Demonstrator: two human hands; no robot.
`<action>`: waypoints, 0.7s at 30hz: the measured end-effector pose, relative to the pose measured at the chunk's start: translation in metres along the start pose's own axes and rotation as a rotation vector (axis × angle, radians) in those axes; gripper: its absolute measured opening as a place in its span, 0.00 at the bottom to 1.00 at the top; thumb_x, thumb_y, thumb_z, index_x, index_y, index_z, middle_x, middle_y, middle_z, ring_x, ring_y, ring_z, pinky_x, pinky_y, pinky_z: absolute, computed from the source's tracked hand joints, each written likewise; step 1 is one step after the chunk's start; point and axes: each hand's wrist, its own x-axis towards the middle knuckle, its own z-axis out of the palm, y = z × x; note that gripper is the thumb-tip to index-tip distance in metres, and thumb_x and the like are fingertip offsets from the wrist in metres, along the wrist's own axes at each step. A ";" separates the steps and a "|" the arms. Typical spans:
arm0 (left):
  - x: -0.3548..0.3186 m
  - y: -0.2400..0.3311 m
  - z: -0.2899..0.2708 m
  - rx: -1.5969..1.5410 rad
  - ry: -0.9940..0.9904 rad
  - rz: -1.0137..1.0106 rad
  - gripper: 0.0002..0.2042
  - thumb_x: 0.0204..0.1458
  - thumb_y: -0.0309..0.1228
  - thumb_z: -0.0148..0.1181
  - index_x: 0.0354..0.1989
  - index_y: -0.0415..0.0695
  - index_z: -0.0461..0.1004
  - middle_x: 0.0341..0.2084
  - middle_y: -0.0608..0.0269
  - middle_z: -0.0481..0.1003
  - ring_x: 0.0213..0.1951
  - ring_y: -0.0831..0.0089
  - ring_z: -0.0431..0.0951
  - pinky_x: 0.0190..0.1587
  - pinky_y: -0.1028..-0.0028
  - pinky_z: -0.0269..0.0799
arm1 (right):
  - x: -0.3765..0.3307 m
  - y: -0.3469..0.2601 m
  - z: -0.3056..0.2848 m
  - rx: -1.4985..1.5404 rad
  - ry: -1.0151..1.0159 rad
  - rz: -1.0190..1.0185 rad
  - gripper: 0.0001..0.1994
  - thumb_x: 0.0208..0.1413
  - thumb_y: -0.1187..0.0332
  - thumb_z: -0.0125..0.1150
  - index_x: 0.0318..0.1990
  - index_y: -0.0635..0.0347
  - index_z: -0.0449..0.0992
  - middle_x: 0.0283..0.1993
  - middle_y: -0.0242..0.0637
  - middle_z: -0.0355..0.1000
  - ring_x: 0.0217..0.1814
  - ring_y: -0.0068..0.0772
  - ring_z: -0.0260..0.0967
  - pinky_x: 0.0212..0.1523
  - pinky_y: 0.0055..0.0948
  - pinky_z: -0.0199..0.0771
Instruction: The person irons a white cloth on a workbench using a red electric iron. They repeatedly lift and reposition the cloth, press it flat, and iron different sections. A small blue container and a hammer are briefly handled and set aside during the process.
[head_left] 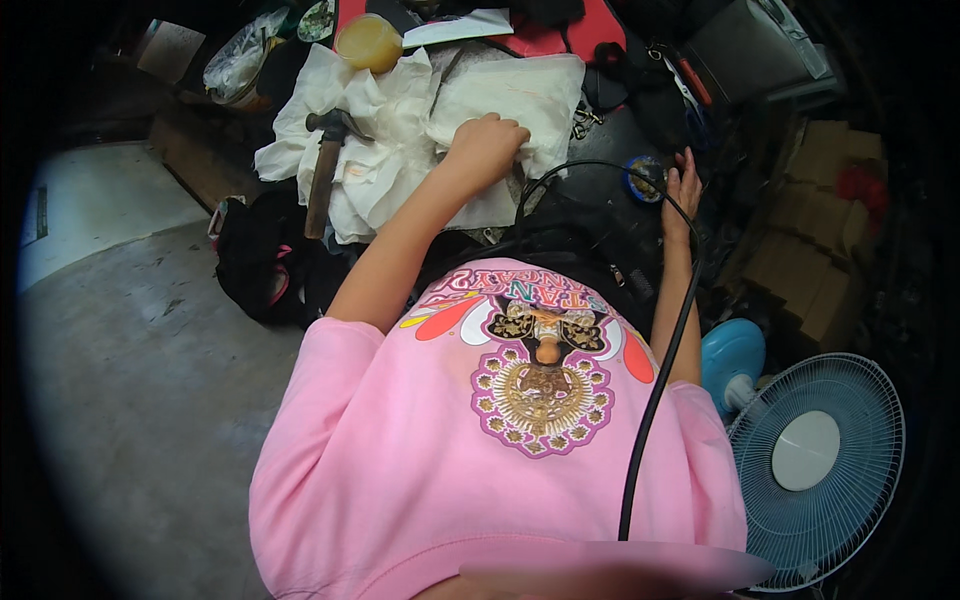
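My left hand [488, 150] rests on a flat, folded white cloth or paper sheet [510, 90], its fingers curled in. Whatever those fingers may hold is hidden beneath them. Off to the right, my right hand [683, 195] has its fingers stretched and slightly apart, close beside a small round blue-rimmed tin [645, 178] with small bits inside. A hammer [326, 172] with a wooden handle lies on crumpled white sheets [385, 165] left of my left hand. Behind it stands a round container of yellowish stuff [369, 43].
A black cable [688, 300] arches from the work surface across my right side. Scissors [684, 88] and a red-handled tool [694, 80] lie at the far right. A fan [815, 470] stands at lower right, below stacked cardboard [815, 230]. Black fabric [262, 255] hangs at left.
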 end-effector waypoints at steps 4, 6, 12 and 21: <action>-0.031 -0.005 -0.021 -0.118 -0.184 0.174 0.23 0.44 0.31 0.61 0.53 0.47 0.74 0.53 0.59 0.73 0.61 0.55 0.66 0.61 0.61 0.64 | -0.001 -0.006 0.001 -0.052 0.015 -0.006 0.27 0.64 0.54 0.44 0.68 0.53 0.60 0.60 0.37 0.69 0.65 0.43 0.59 0.67 0.41 0.51; -0.031 -0.010 -0.031 -0.185 -0.224 0.186 0.29 0.43 0.32 0.61 0.59 0.46 0.70 0.59 0.56 0.68 0.66 0.53 0.59 0.66 0.60 0.56 | -0.003 -0.010 0.001 -0.032 0.027 0.025 0.27 0.63 0.55 0.45 0.67 0.53 0.61 0.59 0.37 0.70 0.65 0.43 0.59 0.66 0.41 0.52; -0.001 -0.014 -0.049 -0.530 -0.221 0.266 0.34 0.44 0.38 0.61 0.65 0.45 0.64 0.63 0.53 0.64 0.68 0.53 0.56 0.68 0.60 0.53 | -0.003 -0.015 0.000 -0.036 0.046 0.038 0.26 0.63 0.55 0.47 0.66 0.54 0.62 0.58 0.36 0.71 0.64 0.43 0.60 0.66 0.40 0.54; 0.045 -0.017 0.010 -0.296 0.356 0.034 0.19 0.51 0.37 0.61 0.51 0.45 0.75 0.48 0.54 0.74 0.53 0.54 0.70 0.57 0.62 0.64 | -0.003 -0.018 0.000 -0.054 0.056 0.049 0.25 0.62 0.57 0.50 0.65 0.52 0.64 0.58 0.34 0.71 0.64 0.42 0.61 0.65 0.40 0.54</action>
